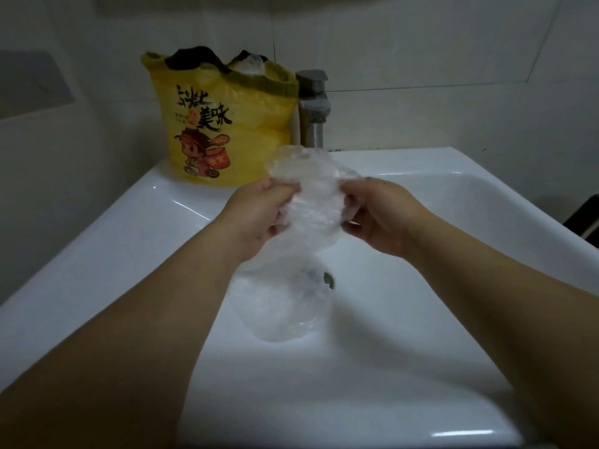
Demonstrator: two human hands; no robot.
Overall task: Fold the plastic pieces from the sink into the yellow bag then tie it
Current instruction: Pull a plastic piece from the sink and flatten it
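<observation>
Yellow bag stood at the back-left of the sink, on the rim against the wall. Its mouth was open, with something dark and a bit of clear plastic poking out the top. Our left hand pinched one edge of a crinkly clear plastic piece held up over the basin. Our right hand pinched the opposite edge, so both were clamped on the same sheet, a little apart. Another clear piece lay down in the basin beside the drain, so we reckoned we were mid-task.

Our tip for this fold: bring the two pinched edges together, squeeze the air out, and fold again until it's small and flat, since the bag already looked pretty stuffed. Thin film probably springs back, so we'd keep a thumb on it until it's pushed in, and leave the bag's top free for the knot.

Writing-wise, bold black brush characters ran across the bag's front. We could read 美味 at the right end, and the rest was too blurry. Below that was a cartoon rider with a red box.
</observation>
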